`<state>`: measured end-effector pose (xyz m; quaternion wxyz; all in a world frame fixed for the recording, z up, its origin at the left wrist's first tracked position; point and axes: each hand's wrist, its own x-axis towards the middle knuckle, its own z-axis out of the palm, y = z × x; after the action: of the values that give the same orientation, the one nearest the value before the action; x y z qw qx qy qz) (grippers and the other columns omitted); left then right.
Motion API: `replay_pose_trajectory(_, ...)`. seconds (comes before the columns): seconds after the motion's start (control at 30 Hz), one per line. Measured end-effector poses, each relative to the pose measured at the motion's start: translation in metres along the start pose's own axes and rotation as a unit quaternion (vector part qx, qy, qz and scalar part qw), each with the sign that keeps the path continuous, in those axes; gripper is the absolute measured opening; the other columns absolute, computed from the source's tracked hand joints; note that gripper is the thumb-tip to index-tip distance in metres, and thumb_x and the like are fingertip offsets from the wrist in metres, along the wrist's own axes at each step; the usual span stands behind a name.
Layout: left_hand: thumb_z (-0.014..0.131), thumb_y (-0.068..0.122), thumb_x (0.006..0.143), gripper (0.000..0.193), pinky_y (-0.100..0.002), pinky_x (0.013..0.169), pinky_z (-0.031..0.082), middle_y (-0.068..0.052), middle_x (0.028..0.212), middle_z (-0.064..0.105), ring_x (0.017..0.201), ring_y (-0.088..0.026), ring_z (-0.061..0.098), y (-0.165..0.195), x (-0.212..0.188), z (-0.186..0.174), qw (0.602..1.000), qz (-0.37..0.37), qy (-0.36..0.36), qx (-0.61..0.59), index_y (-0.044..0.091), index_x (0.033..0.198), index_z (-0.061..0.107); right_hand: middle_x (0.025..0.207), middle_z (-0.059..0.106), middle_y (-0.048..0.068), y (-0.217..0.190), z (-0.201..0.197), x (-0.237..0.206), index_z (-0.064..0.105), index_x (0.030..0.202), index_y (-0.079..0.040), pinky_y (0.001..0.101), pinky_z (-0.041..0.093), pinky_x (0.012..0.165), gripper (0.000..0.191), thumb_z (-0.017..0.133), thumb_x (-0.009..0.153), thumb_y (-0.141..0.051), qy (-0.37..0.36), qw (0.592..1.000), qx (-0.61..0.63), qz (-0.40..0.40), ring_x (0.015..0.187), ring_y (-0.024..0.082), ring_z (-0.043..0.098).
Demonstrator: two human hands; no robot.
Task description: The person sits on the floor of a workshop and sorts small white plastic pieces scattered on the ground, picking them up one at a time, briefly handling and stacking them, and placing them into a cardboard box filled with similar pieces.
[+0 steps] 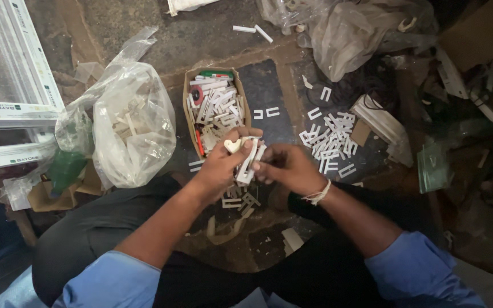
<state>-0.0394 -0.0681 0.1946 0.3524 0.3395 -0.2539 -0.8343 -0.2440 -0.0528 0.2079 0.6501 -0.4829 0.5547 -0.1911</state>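
Note:
My left hand (pixel 219 165) grips a bunch of small white plastic clips (pixel 247 159), held upright in front of me. My right hand (pixel 287 166) touches the same bunch from the right side, fingers curled against the clips. Just beyond my hands stands a narrow cardboard box (pixel 187 108) filled with several white clips, a red ring and a green-and-red marker. To the right, a loose pile of white U-shaped clips (pixel 331 140) lies on a dark mat (pixel 269 91). More clips lie on the floor under my hands.
A clear plastic bag of white pieces (pixel 132 122) sits left of the box. White window frame profiles (pixel 12 108) lie at the far left. Crumpled plastic sheeting (pixel 349 34) and cardboard scraps are at the top right. My knees in dark trousers frame the bottom.

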Motion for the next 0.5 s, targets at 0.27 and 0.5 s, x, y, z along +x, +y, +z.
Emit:
replay_pose_trajectory(0.27,0.071,0.008,0.095,0.019,-0.026,0.076,0.057,-0.004,0.099,0.069,0.088,-0.01,0.066,0.003,0.003,-0.007,0.971,0.11,0.055,0.204,0.002,0.113,0.069,0.088,0.076,0.009,0.01,-0.008,0.007,0.075,0.099,-0.003,0.0274,0.061,0.07,0.015,0.076,0.09,-0.014,0.018,0.995,0.098,-0.005,0.076,0.013,0.072)
replay_pose_trajectory(0.5,0.075,0.009,0.092,0.016,-0.03,0.071,0.057,-0.007,0.093,0.07,0.08,-0.013,0.067,0.006,0.002,-0.005,0.955,0.1,0.139,0.242,0.003,0.106,0.071,0.085,0.073,0.005,0.016,-0.009,0.009,0.066,0.096,-0.006,0.0303,0.061,0.073,0.015,0.077,0.089,-0.013,0.061,0.985,0.156,-0.038,0.075,0.014,0.07)
